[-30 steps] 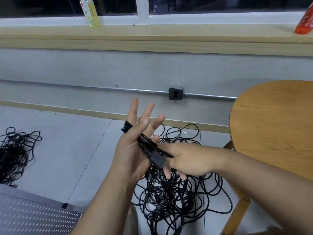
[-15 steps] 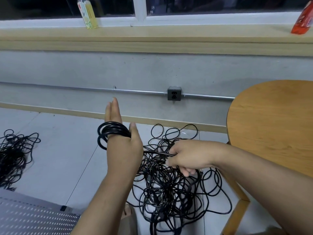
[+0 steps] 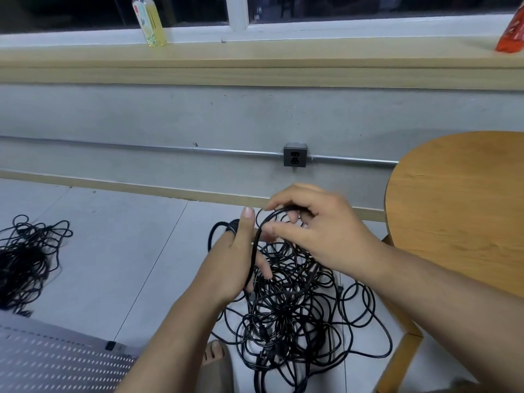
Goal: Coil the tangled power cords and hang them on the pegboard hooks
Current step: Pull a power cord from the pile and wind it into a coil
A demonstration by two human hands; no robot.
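A black power cord (image 3: 256, 245) is wound in loops around my left hand (image 3: 238, 259), whose thumb points up and whose fingers stay apart inside the coil. My right hand (image 3: 317, 234) is above and to the right of it, pinching the same cord at the top of a loop over the left hand. Below both hands a big tangle of black cords (image 3: 295, 321) lies on the tiled floor. A second tangled pile (image 3: 25, 262) lies at the far left. The grey pegboard (image 3: 56, 361) lies flat at the bottom left corner.
A round wooden table (image 3: 465, 211) stands at the right, its leg beside the tangle. A grey wall with a socket (image 3: 295, 155) and metal conduit runs behind. A yellow bottle (image 3: 149, 21) and an orange packet (image 3: 511, 32) sit on the window ledge. A sandalled foot (image 3: 215, 361) is near the tangle.
My right hand has risen from beside the tangle up and over my left hand, laying another loop of cord on it. My left hand has turned, thumb now upward.
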